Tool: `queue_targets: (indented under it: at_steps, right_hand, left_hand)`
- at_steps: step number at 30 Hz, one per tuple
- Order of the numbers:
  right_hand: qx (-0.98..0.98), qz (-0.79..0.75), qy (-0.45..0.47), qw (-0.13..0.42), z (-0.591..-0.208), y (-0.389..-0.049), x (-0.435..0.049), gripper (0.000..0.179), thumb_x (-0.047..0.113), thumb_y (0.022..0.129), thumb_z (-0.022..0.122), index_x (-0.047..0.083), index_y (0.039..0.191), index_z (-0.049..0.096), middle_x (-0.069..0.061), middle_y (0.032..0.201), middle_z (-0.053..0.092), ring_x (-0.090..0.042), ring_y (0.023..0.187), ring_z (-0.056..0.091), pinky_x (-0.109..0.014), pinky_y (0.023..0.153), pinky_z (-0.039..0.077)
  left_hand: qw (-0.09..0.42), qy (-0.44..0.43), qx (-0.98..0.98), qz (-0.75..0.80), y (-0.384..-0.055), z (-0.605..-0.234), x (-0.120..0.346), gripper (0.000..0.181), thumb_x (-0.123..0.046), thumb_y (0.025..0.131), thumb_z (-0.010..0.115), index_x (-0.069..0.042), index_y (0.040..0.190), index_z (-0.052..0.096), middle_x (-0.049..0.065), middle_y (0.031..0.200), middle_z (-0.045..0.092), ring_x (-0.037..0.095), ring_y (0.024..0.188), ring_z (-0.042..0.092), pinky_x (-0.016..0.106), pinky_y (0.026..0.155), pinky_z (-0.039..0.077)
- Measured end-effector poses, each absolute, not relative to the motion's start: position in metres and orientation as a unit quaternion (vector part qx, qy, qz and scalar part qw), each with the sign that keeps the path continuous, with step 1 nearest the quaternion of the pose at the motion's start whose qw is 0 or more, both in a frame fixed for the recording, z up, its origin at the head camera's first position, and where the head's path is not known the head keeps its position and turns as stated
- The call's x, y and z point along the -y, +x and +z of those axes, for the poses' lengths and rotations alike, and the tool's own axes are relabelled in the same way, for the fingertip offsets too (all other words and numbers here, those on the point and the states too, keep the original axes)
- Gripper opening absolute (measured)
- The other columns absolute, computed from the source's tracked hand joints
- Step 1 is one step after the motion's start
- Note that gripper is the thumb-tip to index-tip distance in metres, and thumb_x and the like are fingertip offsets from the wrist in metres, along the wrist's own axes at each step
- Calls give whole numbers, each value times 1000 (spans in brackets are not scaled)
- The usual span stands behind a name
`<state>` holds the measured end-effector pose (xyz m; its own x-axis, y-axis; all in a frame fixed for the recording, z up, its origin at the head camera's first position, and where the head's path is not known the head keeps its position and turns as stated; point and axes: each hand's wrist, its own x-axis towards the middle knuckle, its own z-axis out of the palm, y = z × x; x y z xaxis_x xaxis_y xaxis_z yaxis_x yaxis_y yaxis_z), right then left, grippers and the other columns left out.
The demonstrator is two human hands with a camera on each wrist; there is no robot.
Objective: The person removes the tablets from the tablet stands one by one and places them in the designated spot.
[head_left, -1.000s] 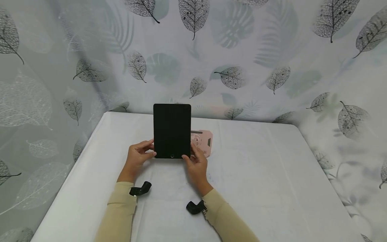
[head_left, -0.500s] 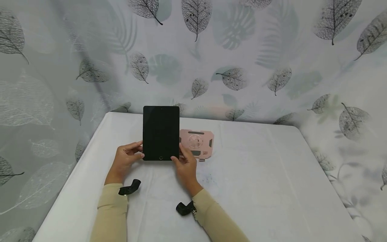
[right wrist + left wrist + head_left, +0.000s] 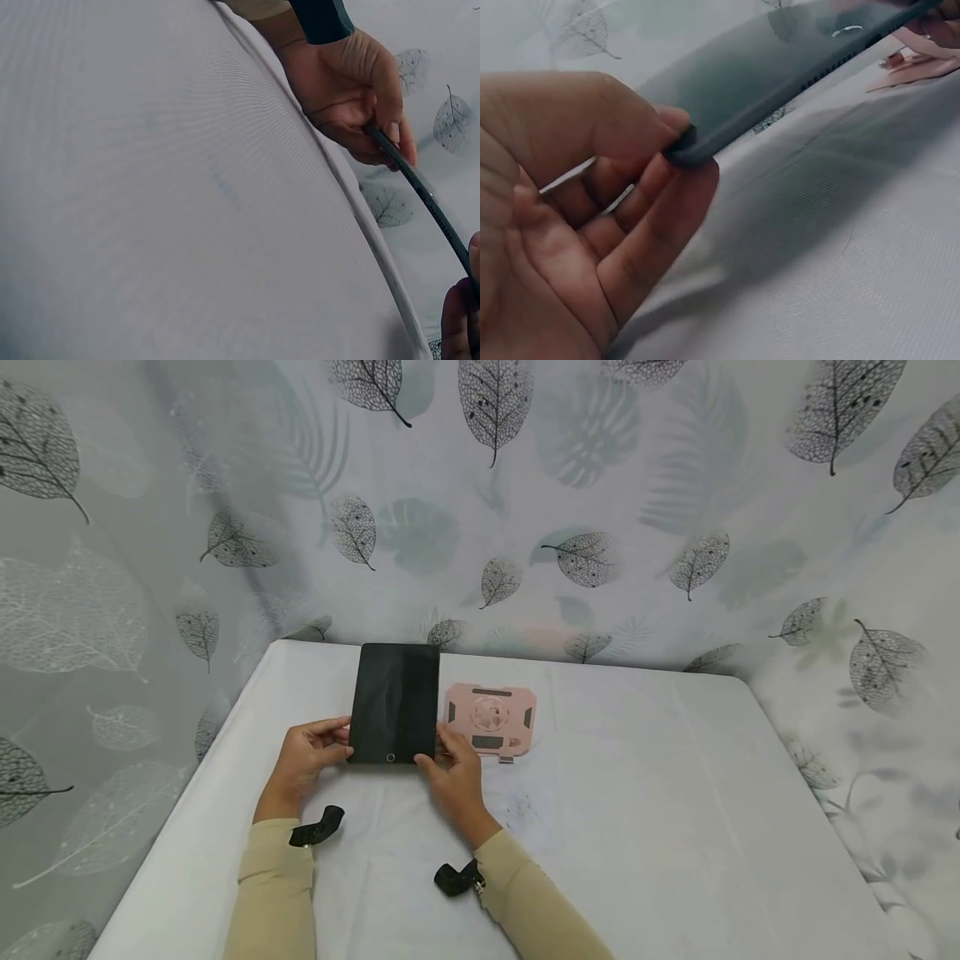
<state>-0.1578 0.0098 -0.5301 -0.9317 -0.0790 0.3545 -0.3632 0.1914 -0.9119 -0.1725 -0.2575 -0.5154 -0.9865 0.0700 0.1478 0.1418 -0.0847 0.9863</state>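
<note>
A black tablet [image 3: 395, 703], its dark screen and round home button facing me, is held between both hands above the white table. At its lower left corner my left hand [image 3: 303, 762] pinches the edge, thumb on the front and fingers behind. My right hand [image 3: 456, 777] grips the lower right corner the same way. In the left wrist view the left thumb and fingers clasp a corner of the tablet [image 3: 757, 82], whose lower edge shows small speaker holes. A pink tablet case [image 3: 491, 718] with grey patches and a round ring lies just right of the tablet.
The white-clothed table [image 3: 637, 810] reaches back to a leaf-patterned curtain [image 3: 480, 510], which also hangs at both sides. Each wrist wears a black camera mount, such as the right one [image 3: 456, 878]. Faint bluish marks show on the cloth right of the right hand.
Both hands have carried the tablet left, away from in front of the pink case, which now shows whole. The tablet's top has tipped back and its screen catches a reflection.
</note>
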Motion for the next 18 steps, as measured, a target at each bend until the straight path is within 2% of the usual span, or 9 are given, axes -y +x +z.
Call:
queue_targets:
  at_steps: [6,14,18]
  right_hand:
    - [767,624,132,73,-532,-160,-10,66,19,89,79,0,146,53,-18,118,65,-33,106,65,-41,93,59]
    - [784,609,110,47,-529,-161,-9,66,16,87,82,-4,143,54,-17,112,64,-24,99,63,-25,87,60]
    - [799,592,101,41,-527,-161,-9,66,15,86,83,-4,143,55,-16,110,65,-21,95,64,-24,84,59]
  left_hand:
    - [-15,-34,710,-703,-171,-513,258,60,21,76,73,24,132,52,-7,88,71,2,78,68,17,65,58]
    - [-58,3,728,-683,-172,-508,259,65,17,78,75,20,137,50,-9,88,70,1,76,66,17,66,58]
    - [-74,13,737,-672,-172,-507,259,65,15,79,76,19,139,50,-7,90,68,1,76,66,18,68,59]
